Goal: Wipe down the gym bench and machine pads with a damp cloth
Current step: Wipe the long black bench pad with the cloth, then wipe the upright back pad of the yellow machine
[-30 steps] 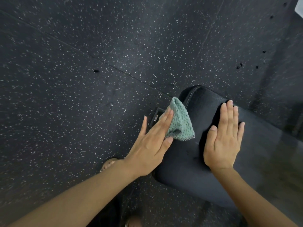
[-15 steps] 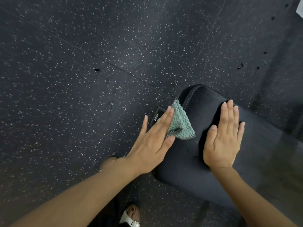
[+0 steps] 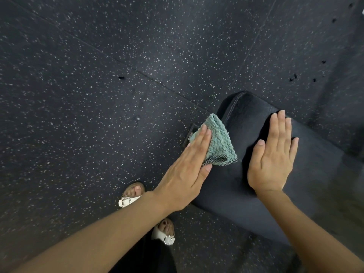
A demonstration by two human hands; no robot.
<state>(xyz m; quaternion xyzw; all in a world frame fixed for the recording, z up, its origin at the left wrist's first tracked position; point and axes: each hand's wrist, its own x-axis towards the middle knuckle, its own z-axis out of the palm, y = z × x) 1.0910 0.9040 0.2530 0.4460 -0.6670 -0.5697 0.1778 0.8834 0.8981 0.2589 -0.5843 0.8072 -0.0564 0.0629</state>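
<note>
The black padded bench (image 3: 226, 184) runs from the middle of the view toward the lower right, its rounded end pointing away from me. A folded teal cloth (image 3: 218, 142) lies against the bench's left side edge. My left hand (image 3: 187, 172) presses the cloth onto the pad with straight fingers. My right hand (image 3: 273, 154) rests flat on top of the bench, fingers straight and together.
Dark speckled rubber floor (image 3: 98, 95) surrounds the bench. A black metal frame foot (image 3: 190, 134) shows under the cloth. My two feet in white sandals (image 3: 131, 194) stand just left of the bench's near corner.
My left hand slid the cloth slightly along the bench's side edge. My feet stepped forward into view. The right hand stayed in place.
</note>
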